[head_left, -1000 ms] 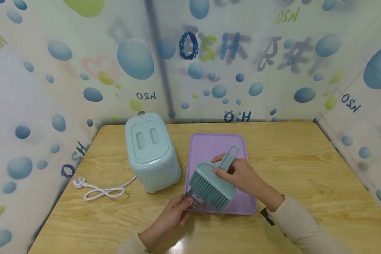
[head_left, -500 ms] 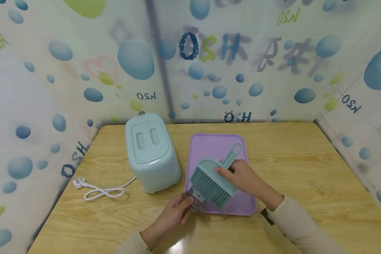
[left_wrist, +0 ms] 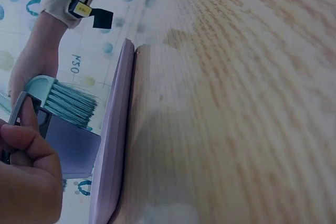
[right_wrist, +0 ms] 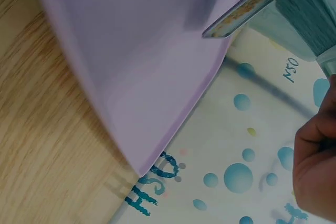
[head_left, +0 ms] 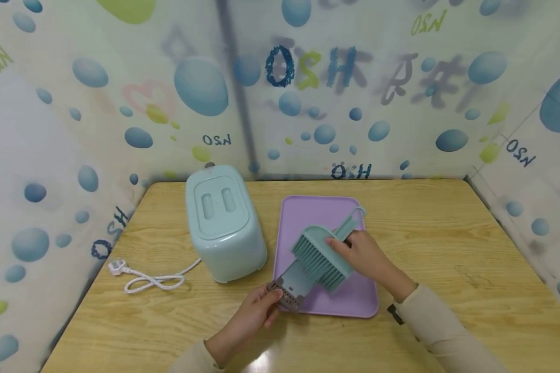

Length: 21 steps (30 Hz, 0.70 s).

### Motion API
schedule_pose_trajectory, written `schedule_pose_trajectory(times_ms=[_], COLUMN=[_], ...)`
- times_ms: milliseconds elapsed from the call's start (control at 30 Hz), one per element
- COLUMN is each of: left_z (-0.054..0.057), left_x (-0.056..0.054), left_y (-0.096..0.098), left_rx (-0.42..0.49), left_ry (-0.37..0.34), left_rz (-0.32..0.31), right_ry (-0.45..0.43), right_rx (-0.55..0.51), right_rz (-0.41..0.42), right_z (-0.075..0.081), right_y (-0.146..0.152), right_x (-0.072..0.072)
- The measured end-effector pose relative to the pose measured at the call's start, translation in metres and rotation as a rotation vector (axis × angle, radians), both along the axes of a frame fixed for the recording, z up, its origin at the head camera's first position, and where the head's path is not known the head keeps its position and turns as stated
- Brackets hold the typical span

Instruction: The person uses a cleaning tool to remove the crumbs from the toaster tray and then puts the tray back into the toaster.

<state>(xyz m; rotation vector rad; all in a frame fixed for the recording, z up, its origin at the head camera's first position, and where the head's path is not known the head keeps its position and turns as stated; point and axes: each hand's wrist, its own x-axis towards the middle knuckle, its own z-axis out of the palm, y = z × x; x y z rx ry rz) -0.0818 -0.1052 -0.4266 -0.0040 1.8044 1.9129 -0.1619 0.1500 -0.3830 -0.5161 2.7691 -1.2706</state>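
My left hand [head_left: 256, 311] pinches the grey, hole-dotted end of a toaster crumb tray [head_left: 297, 280] between thumb and fingers. Its flat metal plate slants up over the near left part of a purple tray [head_left: 308, 212]. Brown crumbs [right_wrist: 244, 11] show on the plate in the right wrist view. With my right hand [head_left: 365, 256] I grip the handle of a pale green hand brush [head_left: 324, 248], bristles pointing down. These bristles [left_wrist: 71, 103] cover the plate's far end in the head view; whether they touch it I cannot tell.
Left of the purple tray stands a light blue toaster [head_left: 224, 207] with a lid on top. Its white cord [head_left: 154, 282] and plug [head_left: 117, 267] lie on the wooden table [head_left: 429, 223]. A patterned sheet hangs behind the table.
The brush has moved up and to the right, away from my left hand, so more of the plate shows. My left hand has stayed almost still with the crumb tray.
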Motion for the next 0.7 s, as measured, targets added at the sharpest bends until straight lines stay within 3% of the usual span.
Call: schedule_pose_trajectory(times_ms=[700], left_z=[0.007], left_x=[0.004], left_y=[-0.006], left_rx=[0.019], left_ry=[0.0], left_rz=[-0.004], right_ry=[0.223], right_rx=[0.224], right_rz=[-0.113], right_z=[-0.018], right_y=[0.016], right_x=[-0.014])
